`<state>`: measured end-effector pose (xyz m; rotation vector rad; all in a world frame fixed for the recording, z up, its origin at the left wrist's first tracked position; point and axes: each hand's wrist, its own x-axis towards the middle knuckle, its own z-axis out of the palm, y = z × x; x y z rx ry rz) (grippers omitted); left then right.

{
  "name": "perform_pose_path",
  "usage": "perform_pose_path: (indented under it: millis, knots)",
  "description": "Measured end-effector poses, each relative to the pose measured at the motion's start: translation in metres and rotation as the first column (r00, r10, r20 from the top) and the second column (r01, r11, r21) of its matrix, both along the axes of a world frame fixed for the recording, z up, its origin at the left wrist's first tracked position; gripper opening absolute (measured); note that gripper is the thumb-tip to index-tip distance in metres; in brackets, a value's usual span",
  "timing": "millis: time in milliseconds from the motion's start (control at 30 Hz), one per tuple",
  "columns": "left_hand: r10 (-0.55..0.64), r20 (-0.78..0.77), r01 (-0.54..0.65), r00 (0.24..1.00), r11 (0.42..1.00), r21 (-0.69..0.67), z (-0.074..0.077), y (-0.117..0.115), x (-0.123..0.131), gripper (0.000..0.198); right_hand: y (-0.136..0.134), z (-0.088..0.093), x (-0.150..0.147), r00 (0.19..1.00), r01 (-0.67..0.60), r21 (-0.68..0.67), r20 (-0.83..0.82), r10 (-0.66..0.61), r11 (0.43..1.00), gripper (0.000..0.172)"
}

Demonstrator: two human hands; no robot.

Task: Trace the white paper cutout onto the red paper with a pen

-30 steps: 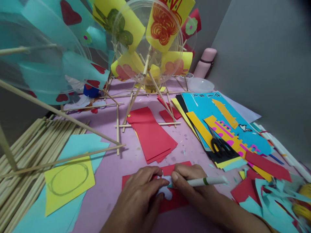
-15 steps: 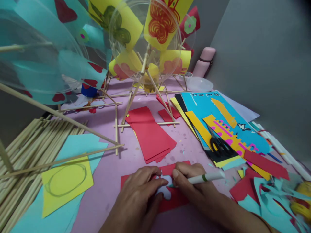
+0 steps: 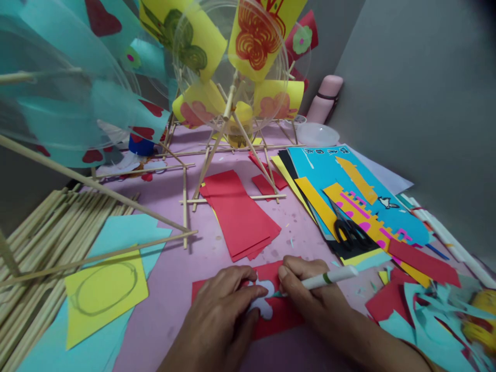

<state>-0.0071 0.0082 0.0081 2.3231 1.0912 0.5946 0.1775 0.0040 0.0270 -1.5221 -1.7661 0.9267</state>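
My left hand [image 3: 222, 315] presses a small white flower-shaped cutout [image 3: 264, 305] flat onto a red paper sheet [image 3: 282, 315] near the front of the pink table. Its fingers are curled down onto the cutout's left side. My right hand [image 3: 310, 297] grips a white marker with a green band [image 3: 329, 278], tip down at the cutout's right edge. Both hands nearly touch over the cutout.
A stack of red paper strips [image 3: 240, 214] lies just beyond. Black scissors [image 3: 351, 232] rest on coloured sheets at right. Paper scraps [image 3: 426, 315] pile at front right. Wooden sticks [image 3: 42, 243], a yellow sheet with a drawn oval [image 3: 104, 292] and stick-and-plastic wheel models [image 3: 232, 93] stand left and behind.
The marker tip has shifted slightly rightward along the cutout's edge, showing more of the white shape. My left hand stays pressed in place.
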Motion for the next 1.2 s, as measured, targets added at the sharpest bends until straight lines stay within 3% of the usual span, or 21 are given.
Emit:
perform_pose_path:
  millis: [433, 800, 900, 1067, 1200]
  knots:
    - [0.011, 0.001, -0.011, 1.000, 1.000, 0.006, 0.003, 0.000, 0.000, 0.030, -0.003, -0.003, 0.000, 0.996, 0.077, 0.048, 0.049, -0.080, 0.996, 0.032]
    - [-0.014, -0.015, 0.014, 1.000, 1.000, 0.004, 0.002, 0.000, 0.000, 0.029, -0.003, -0.002, 0.003, 0.995, 0.086, 0.040, -0.063, -0.083, 0.995, 0.034]
    - [-0.018, -0.027, 0.018, 0.999, 1.000, -0.001, 0.003, 0.001, 0.000, 0.029, -0.008, -0.005, 0.007, 0.995, 0.052, 0.021, -0.083, -0.050, 0.998, 0.034]
    - [-0.052, -0.046, 0.053, 0.998, 0.999, 0.015, 0.004, 0.003, -0.001, 0.031, -0.010, -0.007, 0.008, 0.988, -0.130, 0.004, -0.084, 0.130, 0.992, 0.034]
    - [-0.062, -0.047, 0.062, 0.997, 0.998, 0.013, 0.003, 0.004, -0.002, 0.030, -0.011, -0.008, 0.007, 0.988, -0.148, -0.001, -0.056, 0.147, 0.989, 0.034]
